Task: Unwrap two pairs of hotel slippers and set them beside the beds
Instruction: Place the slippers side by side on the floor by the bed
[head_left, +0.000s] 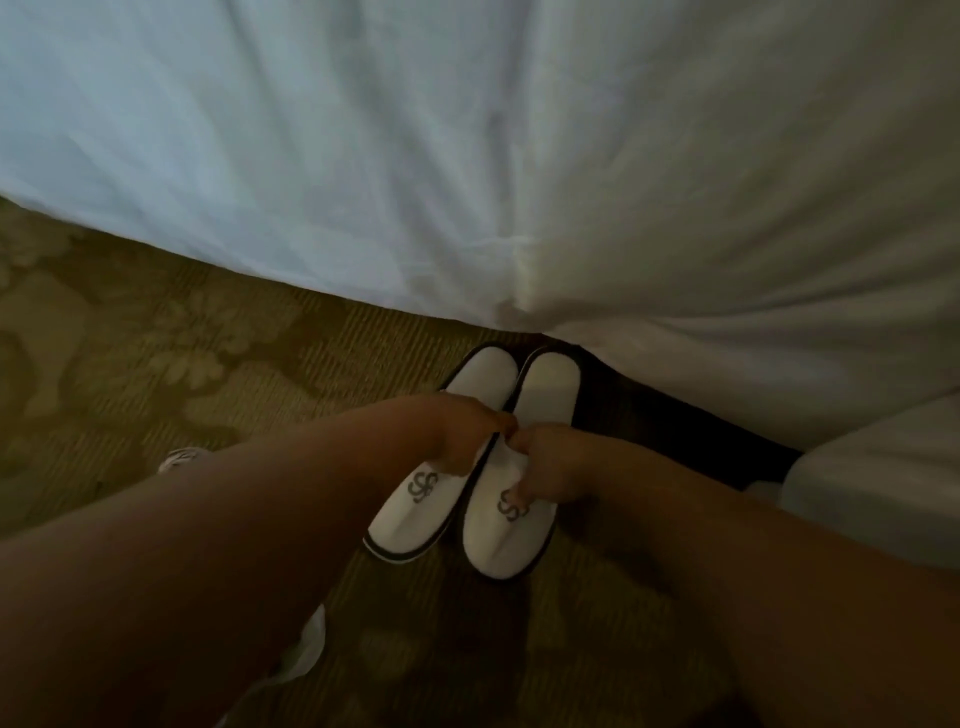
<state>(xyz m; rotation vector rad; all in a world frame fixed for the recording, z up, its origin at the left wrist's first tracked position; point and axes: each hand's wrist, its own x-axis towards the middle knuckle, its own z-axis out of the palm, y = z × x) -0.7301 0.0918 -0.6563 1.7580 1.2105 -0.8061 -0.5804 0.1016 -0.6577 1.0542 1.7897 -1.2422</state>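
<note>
Your two bare forearms fill the near part of the view, reaching down and forward to the pair of slippers on the carpet. Your left hand (467, 431) grips the left slipper (441, 467) at the opening of its upper, fingers curled down over the edge and pinching the fabric. Your right hand (540, 467) does the same on the right slipper (519, 499), with the fingers folded over the upper's edge and one fingertip lying on the white cloth just above the logo. The knuckles of both hands meet, or nearly so, in the middle between the two slippers.

Both slippers are white with a dark trim around the sole. They lie side by side, touching along their inner edges, toes toward you and heels pointing away from your fingers, toward the bed. Each upper carries a dark grey embroidered monogram of interlaced curls, perhaps an S shape; you cannot read it for certain. The left slipper's mark sits just below your left fingers; the right one is partly under your right fingertips.

Beyond the heels, a white bed sheet (467, 156) hangs in folds down to the floor. A patterned olive carpet (130, 338) spreads to the left of your left hand. Crumpled clear wrapping (306, 649) shows under your left forearm, and a pale blurred object (179, 460) lies further left.
</note>
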